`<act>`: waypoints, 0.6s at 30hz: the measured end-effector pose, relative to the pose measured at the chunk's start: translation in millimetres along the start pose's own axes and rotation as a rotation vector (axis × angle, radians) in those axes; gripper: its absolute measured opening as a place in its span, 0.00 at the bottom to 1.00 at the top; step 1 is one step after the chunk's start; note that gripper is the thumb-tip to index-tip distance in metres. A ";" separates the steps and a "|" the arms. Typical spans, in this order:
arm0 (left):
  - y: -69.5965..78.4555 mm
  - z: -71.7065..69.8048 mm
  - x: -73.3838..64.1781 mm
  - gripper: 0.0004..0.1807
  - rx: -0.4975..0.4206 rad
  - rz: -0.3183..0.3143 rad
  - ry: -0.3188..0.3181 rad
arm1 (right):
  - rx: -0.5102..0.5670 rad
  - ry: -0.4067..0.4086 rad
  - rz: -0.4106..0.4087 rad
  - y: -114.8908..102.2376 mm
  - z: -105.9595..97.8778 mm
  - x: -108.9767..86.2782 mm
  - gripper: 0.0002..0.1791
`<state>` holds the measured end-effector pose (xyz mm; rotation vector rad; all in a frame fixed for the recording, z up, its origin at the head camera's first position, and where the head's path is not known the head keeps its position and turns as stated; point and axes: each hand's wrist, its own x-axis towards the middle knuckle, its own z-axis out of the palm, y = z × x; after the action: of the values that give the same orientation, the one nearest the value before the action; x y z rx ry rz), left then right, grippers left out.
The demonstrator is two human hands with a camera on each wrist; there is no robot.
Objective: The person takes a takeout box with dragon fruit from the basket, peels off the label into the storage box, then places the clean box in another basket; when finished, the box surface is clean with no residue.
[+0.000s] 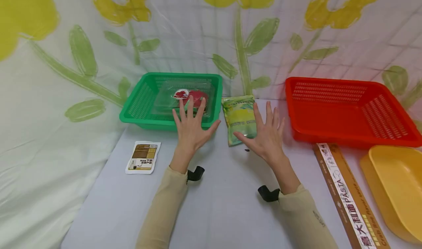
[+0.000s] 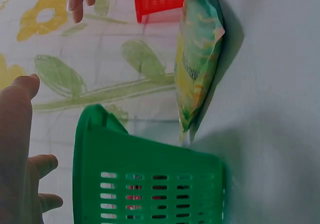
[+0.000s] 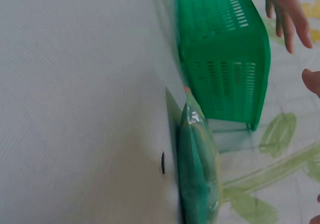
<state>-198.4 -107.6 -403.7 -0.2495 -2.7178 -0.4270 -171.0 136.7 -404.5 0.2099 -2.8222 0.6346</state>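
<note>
Both hands hover above the table with fingers spread, holding nothing. My left hand (image 1: 192,128) is in front of the green basket (image 1: 130,109), its fingertips overlapping the basket in the head view. Inside that basket lies a clear plastic box (image 1: 161,96) with a round red-and-white label and something red in it. Just right of centre, my right hand (image 1: 268,137) is nearest to a green-and-yellow bag (image 1: 240,113), partly covering its right edge. The bag (image 2: 200,54) bulges beside the green basket (image 2: 150,156) in the left wrist view.
A red basket (image 1: 324,111) stands at the back right. Below it lie a long pasta package (image 1: 349,201) and a yellow tub (image 1: 400,190). A small white-and-brown packet (image 1: 143,157) rests on the left. Behind hangs a flowered cloth (image 1: 184,40).
</note>
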 end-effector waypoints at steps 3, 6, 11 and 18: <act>-7.5 -3.9 3.8 0.47 0.009 -0.011 -0.009 | 0.025 -0.011 -0.007 -4.6 3.8 5.4 0.58; -13.1 -4.0 7.3 0.47 0.006 -0.026 -0.040 | 0.042 -0.024 0.000 -6.1 8.7 10.6 0.58; -25.4 -6.3 14.7 0.48 0.013 -0.067 -0.095 | 0.068 -0.032 0.001 -12.9 17.1 24.3 0.57; -39.9 -13.2 29.8 0.47 0.020 -0.091 -0.135 | 0.065 -0.037 -0.019 -27.1 19.5 48.7 0.57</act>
<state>-230.3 -146.0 -390.8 -0.1549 -2.8725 -0.4222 -216.5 99.7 -397.9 0.2627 -2.8330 0.7267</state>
